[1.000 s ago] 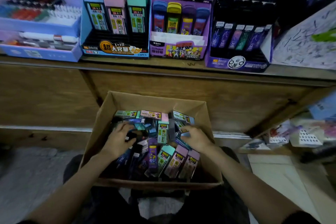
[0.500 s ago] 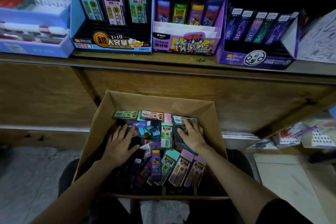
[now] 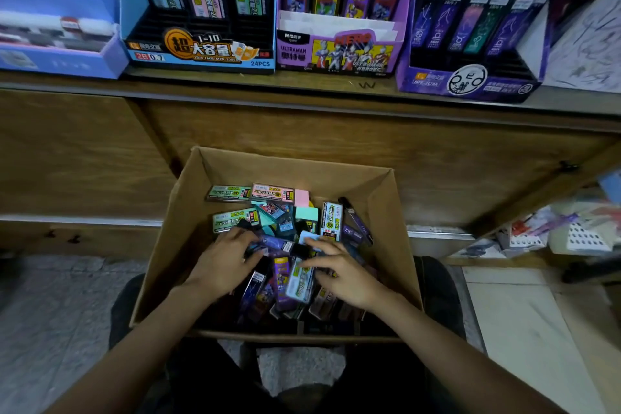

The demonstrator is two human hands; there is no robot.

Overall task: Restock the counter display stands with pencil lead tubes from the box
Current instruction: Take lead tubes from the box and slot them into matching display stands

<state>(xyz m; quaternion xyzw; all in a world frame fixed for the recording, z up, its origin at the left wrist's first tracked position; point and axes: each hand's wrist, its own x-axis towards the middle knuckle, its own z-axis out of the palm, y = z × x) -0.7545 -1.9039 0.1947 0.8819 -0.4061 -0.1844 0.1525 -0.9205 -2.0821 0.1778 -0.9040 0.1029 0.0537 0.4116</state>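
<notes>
A: What has changed in the cardboard box (image 3: 188,228)?

B: Both hands have drawn in toward its middle. A second ago they were spread over the heap; now the left hand (image 3: 223,264) has its grip closed on a dark purple tube (image 3: 274,243), lifted a little and lying crosswise. The right hand (image 3: 342,274) rests with loosely curled fingers on the tubes beside it; I cannot tell whether it holds any.

A: So the sorting is over?

B: I judge one tube is picked and ready to go up. The rest of the pencil lead tubes (image 3: 292,284) lie jumbled in the box.

A: Where would it go?

B: Probably the purple display stand (image 3: 470,84) at the worktop's right end, which shows empty slots. The blue display stand (image 3: 201,55) and the Ultraman display stand (image 3: 339,50) sit left of it along the front edge of the wooden worktop (image 3: 302,91).

A: And the room?

B: Dim; grey floor (image 3: 50,312), box on the lap.
</notes>
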